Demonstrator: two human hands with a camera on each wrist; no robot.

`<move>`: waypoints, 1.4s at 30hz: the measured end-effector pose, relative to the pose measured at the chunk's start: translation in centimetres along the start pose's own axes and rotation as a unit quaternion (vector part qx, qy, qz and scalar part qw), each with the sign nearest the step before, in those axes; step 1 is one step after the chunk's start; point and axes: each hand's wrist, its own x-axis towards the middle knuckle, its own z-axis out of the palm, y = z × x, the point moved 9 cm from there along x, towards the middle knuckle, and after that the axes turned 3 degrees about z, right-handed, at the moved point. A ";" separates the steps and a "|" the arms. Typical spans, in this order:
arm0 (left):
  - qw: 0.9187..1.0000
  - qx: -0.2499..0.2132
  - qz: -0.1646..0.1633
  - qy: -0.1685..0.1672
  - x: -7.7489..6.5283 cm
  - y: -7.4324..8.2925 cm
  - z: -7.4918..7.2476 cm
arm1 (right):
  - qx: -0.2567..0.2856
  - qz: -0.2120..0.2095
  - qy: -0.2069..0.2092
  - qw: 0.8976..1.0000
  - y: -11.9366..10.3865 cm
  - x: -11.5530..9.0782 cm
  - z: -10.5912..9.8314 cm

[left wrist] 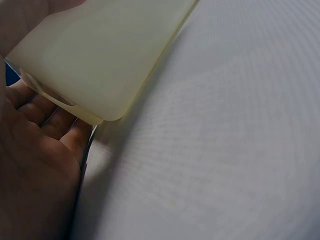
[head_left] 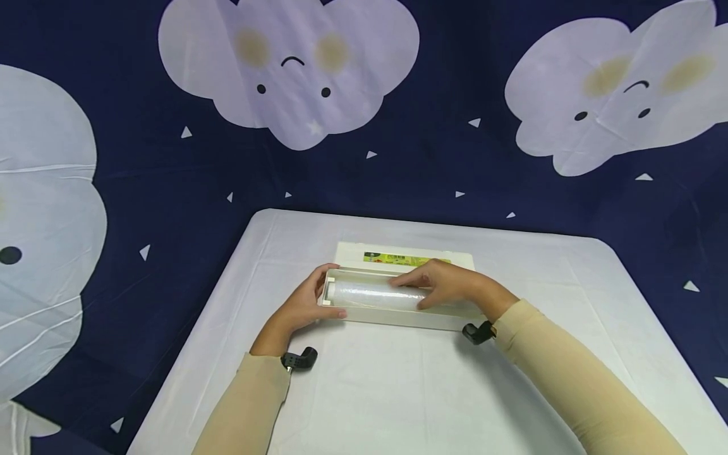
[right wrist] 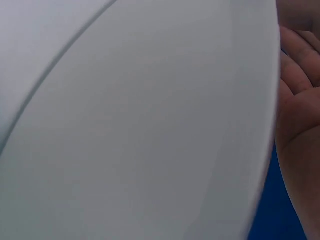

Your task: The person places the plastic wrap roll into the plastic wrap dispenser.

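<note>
A long white cling film box lies on the table with its lid swung back on the far side, a yellow-green label on it. Inside lies a clear, shiny roll of cling film. My left hand grips the box's left end, thumb along the front wall and fingers behind. In the left wrist view, the fingers curl under the box's end. Over the box's right half, my right hand holds the roll between thumb and fingers. The box wall hides the right fingertips in the right wrist view.
The box stands on a table with a white cover and rounded far corners. Behind it hangs a dark blue cloth with pale clouds and small triangles. Each wrist carries a black camera, the left one close above the table.
</note>
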 end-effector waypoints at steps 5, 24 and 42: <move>1.000 -0.005 0.003 0.000 0.0 0.0 0.0 | 0.015 0.009 0.002 1.000 0.6 -0.8 -0.4; 1.000 -0.010 0.006 -0.004 -0.1 0.2 0.2 | -0.001 0.014 0.039 0.999 1.6 -2.8 -1.1; 1.000 -0.008 0.004 -0.003 -0.1 0.0 0.1 | 0.005 0.013 0.060 0.998 2.2 -4.1 -1.6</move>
